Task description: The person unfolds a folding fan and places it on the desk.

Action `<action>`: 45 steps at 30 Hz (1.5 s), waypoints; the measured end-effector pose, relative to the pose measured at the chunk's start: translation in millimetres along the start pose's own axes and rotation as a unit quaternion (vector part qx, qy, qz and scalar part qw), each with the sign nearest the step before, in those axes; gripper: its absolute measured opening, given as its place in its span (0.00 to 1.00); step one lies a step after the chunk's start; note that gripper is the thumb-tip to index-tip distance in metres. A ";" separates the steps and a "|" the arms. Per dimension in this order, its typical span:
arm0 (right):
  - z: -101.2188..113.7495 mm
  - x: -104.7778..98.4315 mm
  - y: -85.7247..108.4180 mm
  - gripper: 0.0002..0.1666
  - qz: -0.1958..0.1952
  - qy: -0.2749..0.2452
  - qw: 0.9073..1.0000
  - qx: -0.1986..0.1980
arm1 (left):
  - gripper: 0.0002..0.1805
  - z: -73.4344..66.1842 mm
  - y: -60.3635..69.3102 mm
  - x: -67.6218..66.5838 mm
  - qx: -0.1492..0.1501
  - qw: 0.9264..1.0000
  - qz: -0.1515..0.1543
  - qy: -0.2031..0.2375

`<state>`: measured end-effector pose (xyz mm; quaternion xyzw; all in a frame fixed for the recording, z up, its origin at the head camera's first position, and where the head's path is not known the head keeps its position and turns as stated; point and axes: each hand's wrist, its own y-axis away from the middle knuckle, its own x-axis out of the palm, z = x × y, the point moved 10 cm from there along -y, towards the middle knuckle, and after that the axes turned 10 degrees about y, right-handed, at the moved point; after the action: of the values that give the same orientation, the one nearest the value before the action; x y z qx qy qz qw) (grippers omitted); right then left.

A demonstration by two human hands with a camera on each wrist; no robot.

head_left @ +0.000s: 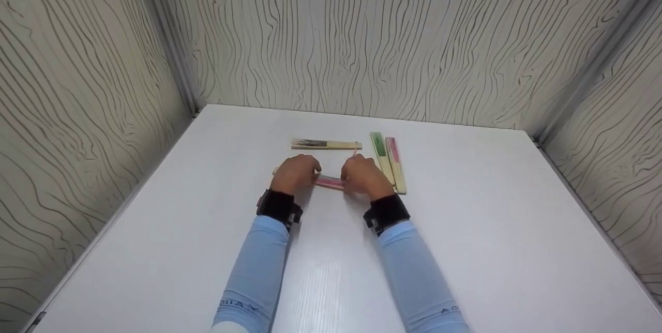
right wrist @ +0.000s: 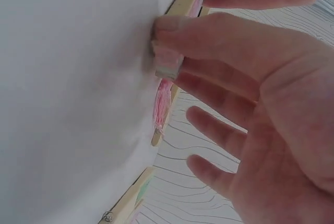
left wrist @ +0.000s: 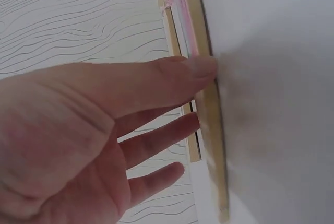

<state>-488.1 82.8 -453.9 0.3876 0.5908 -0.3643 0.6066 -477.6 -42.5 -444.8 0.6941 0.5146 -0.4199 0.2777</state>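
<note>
Left hand [head_left: 296, 173] and right hand [head_left: 365, 175] held pink folded fan [head_left: 329, 183], exact grip hard to see. Dark-patterned fan [head_left: 326, 144] lay on far side, green fan [head_left: 380, 149] and second pink fan [head_left: 396, 163] to the right, on white table [head_left: 491, 229].

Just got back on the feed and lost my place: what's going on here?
A person pinches a pink folded fan between the left grip and the right grip, low over the white table. The fan's bare wooden end points left, its pink end right. Beyond it, a dark-patterned fan lies crosswise; to the right, a green fan and a second pink fan lie side by side. All four look folded.
</note>
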 end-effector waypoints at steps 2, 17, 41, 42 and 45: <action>-2.5 2.1 1.2 0.11 0.010 -0.016 1.000 0.013 | 0.14 -2.1 0.5 3.2 0.006 1.000 0.007 0.004; -23.9 -42.4 19.3 0.09 -0.036 -0.158 0.986 -0.046 | 0.06 -18.0 -10.6 -2.4 0.033 0.997 0.026 0.071; -76.7 -58.0 56.0 0.31 -0.010 -0.401 0.916 0.008 | 0.17 -50.4 -19.9 4.3 -0.022 0.843 -0.090 0.531; -73.8 -57.4 54.8 0.30 -0.008 -0.398 0.917 0.000 | 0.17 -51.3 -19.7 4.8 -0.024 0.840 -0.092 0.535; -68.9 -58.3 50.6 0.26 -0.020 -0.388 0.921 -0.008 | 0.19 -55.4 -21.1 5.0 -0.023 0.833 -0.101 0.543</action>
<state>-474.6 165.8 -393.7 0.1992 0.3197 -0.4937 0.7838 -480.5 11.9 -420.8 0.7477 0.6598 0.0106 -0.0742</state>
